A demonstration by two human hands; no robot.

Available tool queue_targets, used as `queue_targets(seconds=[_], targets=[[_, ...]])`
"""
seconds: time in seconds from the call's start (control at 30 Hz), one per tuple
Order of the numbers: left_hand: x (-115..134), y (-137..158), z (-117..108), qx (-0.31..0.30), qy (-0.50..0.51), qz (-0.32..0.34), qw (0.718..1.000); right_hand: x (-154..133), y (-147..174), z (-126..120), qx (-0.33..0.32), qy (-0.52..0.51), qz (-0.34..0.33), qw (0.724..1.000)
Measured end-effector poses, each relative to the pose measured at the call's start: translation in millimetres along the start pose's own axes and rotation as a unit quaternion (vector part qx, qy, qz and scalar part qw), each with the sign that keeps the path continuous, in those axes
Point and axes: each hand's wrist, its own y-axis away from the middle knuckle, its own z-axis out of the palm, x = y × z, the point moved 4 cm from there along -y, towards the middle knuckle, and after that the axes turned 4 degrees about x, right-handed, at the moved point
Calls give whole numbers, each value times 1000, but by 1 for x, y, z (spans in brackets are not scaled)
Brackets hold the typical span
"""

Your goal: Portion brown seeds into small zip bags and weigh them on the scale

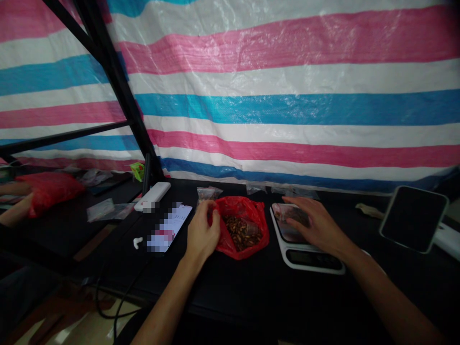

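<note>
A red plastic bag (264, 235) stands with its mouth wide on the black table, filled with small brown seed-like pieces (235, 232). Something clear, like a small plastic bag or cup (251, 227), lies among them. My left hand (204, 227) pinches the bag's left rim. To the right is a white digital scale (287, 256) with a shiny plate and a dark display. Over that plate hovers my right hand (311, 223), thumb and fingers apart, with nothing visible between them. Whether its fingertips touch the plate I cannot tell.
Left of the bag lie a lit phone (168, 229), a white earbud (137, 243) and a white box-like device (153, 195). Small clear bags (209, 192) sit behind. A dark-screened device (413, 219) stands at right. Another person's hand (17, 203) touches a red bag (53, 189) at far left.
</note>
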Motion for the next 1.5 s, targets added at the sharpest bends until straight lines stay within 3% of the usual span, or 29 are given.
queue_targets(seconds=[0.07,0.17,0.53,1.5], targets=[[1,3,8,-70,-15,10,997,0,1,1,3,3,1,1000],[4,5,14,-98,-23,32,994,-1,1,1,6,5,-1,1000],[6,3,14,-88,25,62,994,0,1,1,-11,20,10,1000],[6,4,11,-62,-18,60,996,-1,1,-1,-11,18,20,1000]])
